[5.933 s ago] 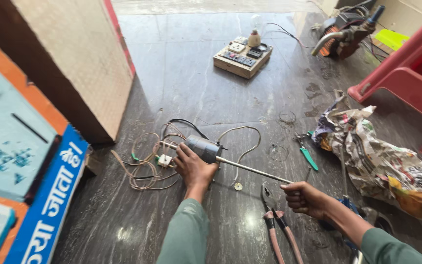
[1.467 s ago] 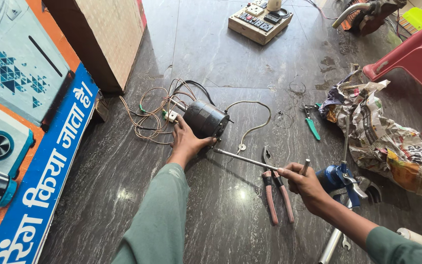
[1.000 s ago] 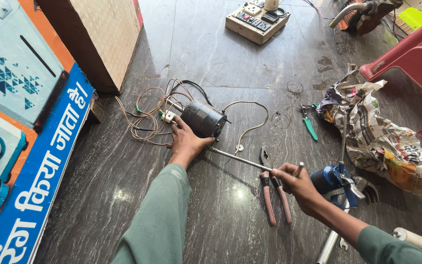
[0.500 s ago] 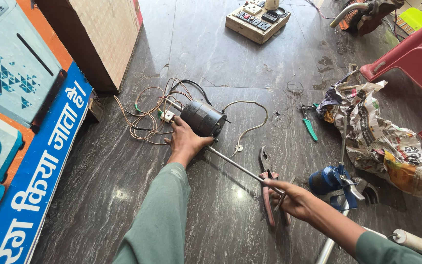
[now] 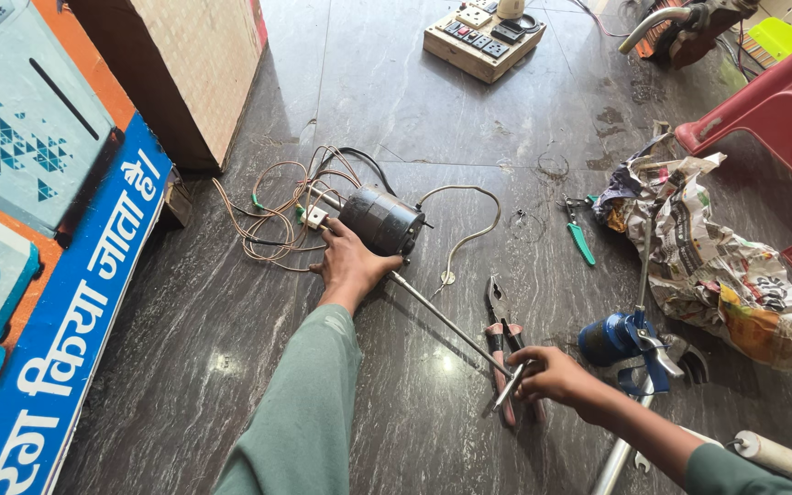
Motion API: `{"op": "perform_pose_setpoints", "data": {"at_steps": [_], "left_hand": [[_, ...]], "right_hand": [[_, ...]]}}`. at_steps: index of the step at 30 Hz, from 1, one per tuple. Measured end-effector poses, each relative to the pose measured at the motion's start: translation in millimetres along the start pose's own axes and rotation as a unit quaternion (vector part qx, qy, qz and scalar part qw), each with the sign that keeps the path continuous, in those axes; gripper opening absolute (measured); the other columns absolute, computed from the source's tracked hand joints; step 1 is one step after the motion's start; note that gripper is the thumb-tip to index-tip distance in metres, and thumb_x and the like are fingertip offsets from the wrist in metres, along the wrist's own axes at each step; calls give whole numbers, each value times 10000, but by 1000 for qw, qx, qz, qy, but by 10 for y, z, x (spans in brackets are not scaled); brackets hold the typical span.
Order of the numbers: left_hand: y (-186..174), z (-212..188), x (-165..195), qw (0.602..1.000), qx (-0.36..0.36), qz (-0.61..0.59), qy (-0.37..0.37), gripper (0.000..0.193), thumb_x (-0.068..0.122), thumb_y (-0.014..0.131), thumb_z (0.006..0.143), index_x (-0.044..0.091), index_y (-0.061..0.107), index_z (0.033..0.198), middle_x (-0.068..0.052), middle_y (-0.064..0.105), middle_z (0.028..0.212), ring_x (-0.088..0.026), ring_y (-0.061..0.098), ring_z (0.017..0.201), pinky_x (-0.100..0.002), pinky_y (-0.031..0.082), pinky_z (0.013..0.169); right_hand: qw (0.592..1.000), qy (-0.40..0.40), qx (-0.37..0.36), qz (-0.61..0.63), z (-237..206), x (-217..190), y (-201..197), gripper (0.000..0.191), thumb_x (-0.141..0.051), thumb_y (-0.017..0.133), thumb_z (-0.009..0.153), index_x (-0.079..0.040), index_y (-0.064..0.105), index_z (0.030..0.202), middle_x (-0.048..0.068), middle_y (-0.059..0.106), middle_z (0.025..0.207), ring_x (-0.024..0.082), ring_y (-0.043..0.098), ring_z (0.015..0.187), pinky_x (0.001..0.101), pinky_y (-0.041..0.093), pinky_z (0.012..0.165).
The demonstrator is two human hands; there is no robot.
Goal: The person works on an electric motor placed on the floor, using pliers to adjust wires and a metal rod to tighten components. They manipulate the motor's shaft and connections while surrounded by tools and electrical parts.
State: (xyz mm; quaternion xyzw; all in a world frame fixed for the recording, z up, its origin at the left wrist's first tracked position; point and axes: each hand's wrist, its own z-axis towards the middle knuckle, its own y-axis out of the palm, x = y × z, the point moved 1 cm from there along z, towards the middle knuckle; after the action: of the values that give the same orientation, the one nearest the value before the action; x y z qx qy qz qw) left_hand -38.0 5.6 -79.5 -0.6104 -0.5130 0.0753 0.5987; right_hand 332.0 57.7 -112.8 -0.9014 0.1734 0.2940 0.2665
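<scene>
Since half a second ago the right hand [image 5: 556, 378] has slid to the far tip of the long metal shaft [image 5: 451, 325] and now pinches it between curled fingers, just over the red-handled pliers [image 5: 500, 348] lying on the floor; the left hand [image 5: 352, 264] has not shifted, pressed flat with fingers wrapped against the small black motor [image 5: 380, 221]. Motor sits on the floor ahead of the person, the shaft running from it toward the right hand. Behind the motor — a tangle of copper-coloured wires [image 5: 272, 215] with a small white connector, and a grey cord looping off to the right. Green-handled cutters [image 5: 579, 236] lie apart, nearer the crumpled newspaper [image 5: 717, 266]. Blue cylindrical part [image 5: 609, 339] with a metal rod stands just beside the right wrist, crowding that side; a white-handled tool [image 5: 775, 455] lies at the lower right edge. Farther off, a wooden switchboard with sockets [image 5: 481, 38], a red plastic chair [image 5: 781, 110], a cardboard box [image 5: 176, 64], and a blue-and-orange printed carton [image 5: 38, 275] along the left. Floor [image 5: 185, 357] is dark polished stone, veined, glossy — light glints near the shaft.
</scene>
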Motion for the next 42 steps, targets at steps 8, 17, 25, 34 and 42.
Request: {"op": "perform_pose_setpoints", "data": {"at_steps": [8, 17, 25, 34, 42], "left_hand": [[-22, -42, 11, 1000, -3, -10, -1, 1478, 555, 945, 570, -46, 45, 1577, -268, 382, 1496, -415, 582, 1264, -625, 399, 1120], [-56, -87, -10, 1000, 5, -26, 2, 1506, 549, 948, 548, -49, 24, 1576, -266, 389, 1495, -427, 547, 1299, -612, 409, 1114], [-14, -83, -43, 1000, 3, -16, 2, 1490, 558, 961, 551, -47, 49, 1562, -274, 358, 1519, -417, 519, 1329, -653, 345, 1140], [-2, -34, -22, 1000, -16, 3, -8, 1515, 564, 961, 559, -36, 9, 1573, -277, 327, 1536, -414, 555, 1295, -659, 353, 1133], [-9, -52, -4, 999, 21, -29, 2, 1495, 507, 996, 535, -32, 54, 1563, -270, 359, 1508, -408, 540, 1308, -757, 260, 1125]], "right_hand": [[930, -203, 116, -285, -192, -233, -49, 285, -267, 680, 977, -67, 722, 1175, 195, 728, 1044, 321, 712, 939, 405, 577, 838], [813, -350, 60, -461, -282, -391, 272, 548, -60, 629, 809, 88, 468, 1311, 223, 557, 1195, 372, 589, 1139, 432, 527, 941], [648, -330, 6, -686, -220, -312, 182, 669, 10, 524, 949, 124, 230, 1539, 181, 621, 1138, 297, 612, 1081, 386, 524, 973], [877, -348, -34, -330, -159, -8, -68, 566, -157, 601, 901, -7, 491, 1436, 107, 758, 984, 203, 747, 929, 355, 565, 810], [965, 24, -7, 263, 107, 80, -10, 480, -292, 448, 1084, 93, 512, 1363, 201, 715, 932, 235, 724, 753, 327, 598, 634]]}}
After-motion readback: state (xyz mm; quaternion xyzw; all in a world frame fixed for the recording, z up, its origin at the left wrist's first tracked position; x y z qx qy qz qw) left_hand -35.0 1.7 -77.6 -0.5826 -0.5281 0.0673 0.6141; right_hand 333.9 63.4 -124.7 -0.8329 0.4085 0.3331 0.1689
